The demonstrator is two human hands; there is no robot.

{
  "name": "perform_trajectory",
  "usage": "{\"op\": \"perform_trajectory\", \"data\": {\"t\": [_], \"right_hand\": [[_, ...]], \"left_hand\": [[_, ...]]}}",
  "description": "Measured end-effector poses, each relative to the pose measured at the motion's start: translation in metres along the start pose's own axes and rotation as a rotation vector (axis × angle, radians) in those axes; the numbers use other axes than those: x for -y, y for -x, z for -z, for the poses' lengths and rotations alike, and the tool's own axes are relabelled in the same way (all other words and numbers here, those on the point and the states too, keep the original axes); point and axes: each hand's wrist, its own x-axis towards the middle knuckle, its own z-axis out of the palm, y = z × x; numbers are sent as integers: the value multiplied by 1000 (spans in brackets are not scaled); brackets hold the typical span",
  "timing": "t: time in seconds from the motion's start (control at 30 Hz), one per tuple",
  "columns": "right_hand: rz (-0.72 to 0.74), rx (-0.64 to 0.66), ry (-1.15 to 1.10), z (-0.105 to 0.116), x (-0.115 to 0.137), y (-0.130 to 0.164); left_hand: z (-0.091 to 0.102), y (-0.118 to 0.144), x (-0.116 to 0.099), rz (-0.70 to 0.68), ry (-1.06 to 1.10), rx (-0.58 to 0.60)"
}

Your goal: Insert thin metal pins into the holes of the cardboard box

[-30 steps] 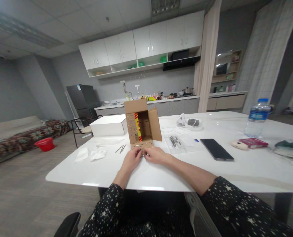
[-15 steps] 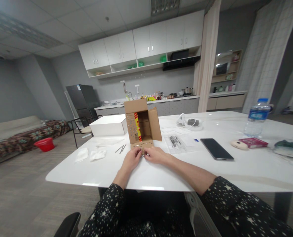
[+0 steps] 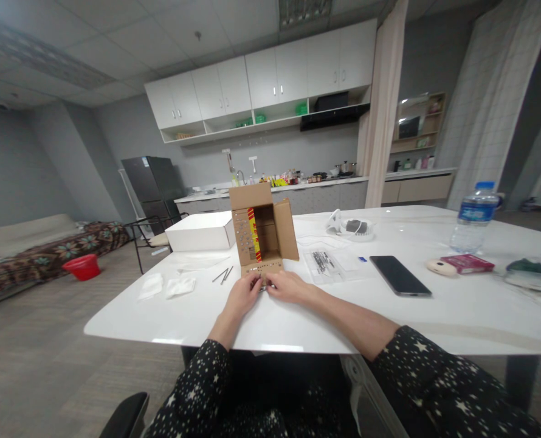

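Here: glossy white table [image 3: 298, 322], grey kitchen-lounge behind. Open corrugated cardboard box [image 3: 262, 234] upright mid-table; left hand [image 3: 242, 295] and right hand [image 3: 287, 286] pinch its perforated front flap; fingers curled.

Both hands — left [image 3: 242, 294], right [image 3: 287, 286] — forward, fingertips pinched together.

My white table [image 3: 298, 322] bears the cardboard box [image 3: 262, 234] just beyond my hands [image 3: 265, 291]; phone [image 3: 400, 275] right; nails [image 3: 222, 275] left.
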Motion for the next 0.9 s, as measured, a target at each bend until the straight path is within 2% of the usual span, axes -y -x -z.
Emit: {"op": "perform_trajectory", "data": {"t": [0.9], "right_hand": [[-9,16,1,2,1,0]], "left_hand": [[2,1,-6,34,20,9]]}}
